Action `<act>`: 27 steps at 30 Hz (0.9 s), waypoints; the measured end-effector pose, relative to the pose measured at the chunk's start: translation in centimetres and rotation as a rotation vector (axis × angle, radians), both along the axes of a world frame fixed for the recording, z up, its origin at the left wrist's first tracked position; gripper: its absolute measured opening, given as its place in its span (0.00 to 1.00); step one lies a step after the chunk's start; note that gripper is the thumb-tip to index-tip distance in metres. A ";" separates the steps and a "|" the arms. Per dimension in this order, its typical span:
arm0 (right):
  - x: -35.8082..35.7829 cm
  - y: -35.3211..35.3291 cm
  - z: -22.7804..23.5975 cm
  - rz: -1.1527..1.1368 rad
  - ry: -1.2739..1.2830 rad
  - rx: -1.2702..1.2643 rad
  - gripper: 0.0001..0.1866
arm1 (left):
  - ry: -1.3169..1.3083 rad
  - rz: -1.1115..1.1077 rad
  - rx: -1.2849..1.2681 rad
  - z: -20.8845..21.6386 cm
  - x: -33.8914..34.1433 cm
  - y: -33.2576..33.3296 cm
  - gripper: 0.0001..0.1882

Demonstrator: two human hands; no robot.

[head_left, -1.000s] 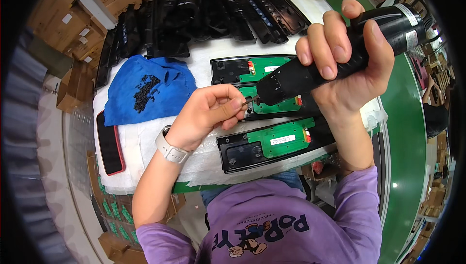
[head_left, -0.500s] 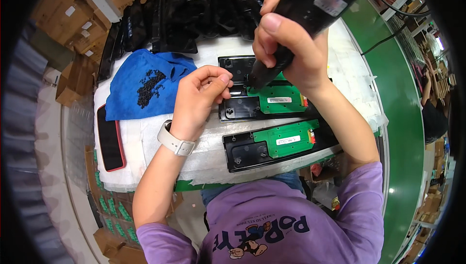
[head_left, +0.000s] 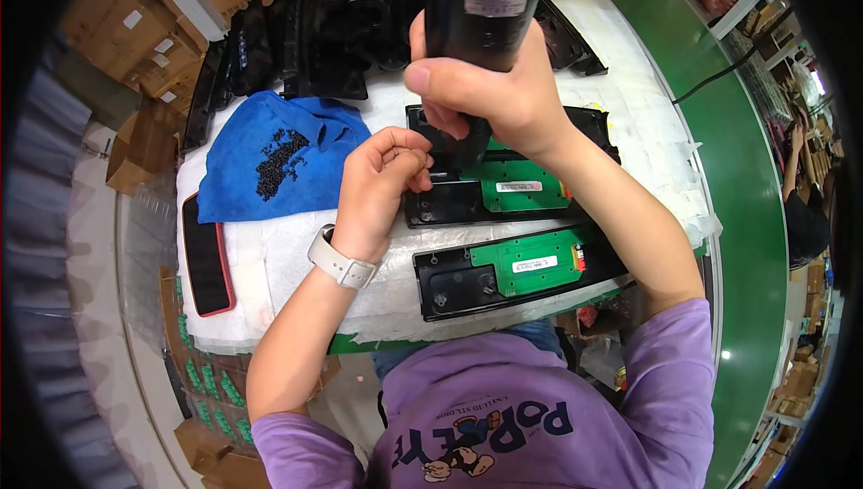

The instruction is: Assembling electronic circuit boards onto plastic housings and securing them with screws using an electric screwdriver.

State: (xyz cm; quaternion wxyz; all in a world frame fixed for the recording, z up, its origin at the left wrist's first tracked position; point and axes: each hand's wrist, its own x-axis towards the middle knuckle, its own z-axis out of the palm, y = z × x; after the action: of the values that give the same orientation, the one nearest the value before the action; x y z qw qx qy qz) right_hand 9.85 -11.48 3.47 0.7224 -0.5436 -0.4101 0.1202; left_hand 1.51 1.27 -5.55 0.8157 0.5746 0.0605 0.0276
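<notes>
My right hand [head_left: 503, 98] is wrapped round a black electric screwdriver [head_left: 490, 26], held nearly upright. Its lower end points down at the top edge of a black plastic panel [head_left: 445, 206] fitted with a green circuit board [head_left: 530, 185]; the tip itself is hard to see. Just left of it, my left hand [head_left: 382, 183] has thumb and fingers pinched together, and what they hold is too small to make out. Another black panel [head_left: 449, 287] with a green board [head_left: 539, 262] lies nearest me. A third panel [head_left: 589, 129] is partly hidden behind my right hand.
Small black screws [head_left: 280, 164] lie heaped on a blue cloth [head_left: 232, 194] at left. A phone with a red case [head_left: 209, 260] lies near the table's left edge. Black plastic parts [head_left: 333, 31] are piled along the back. Cardboard boxes [head_left: 135, 40] stand beyond.
The screwdriver has swung from leaning right to nearly upright, and my right hand has shifted left with it. My left hand has moved slightly right, still pinched.
</notes>
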 end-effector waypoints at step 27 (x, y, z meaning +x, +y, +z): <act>-1.5 -8.7 0.4 0.002 0.051 0.522 0.19 | -0.053 -0.273 0.082 3.3 -2.1 -2.5 0.08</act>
State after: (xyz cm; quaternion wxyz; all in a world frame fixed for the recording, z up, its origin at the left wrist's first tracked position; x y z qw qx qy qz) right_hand 8.32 -20.14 3.83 0.8481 -0.3352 -0.4096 0.0247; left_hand -0.62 -1.24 -2.24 0.7889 0.6096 -0.0410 -0.0661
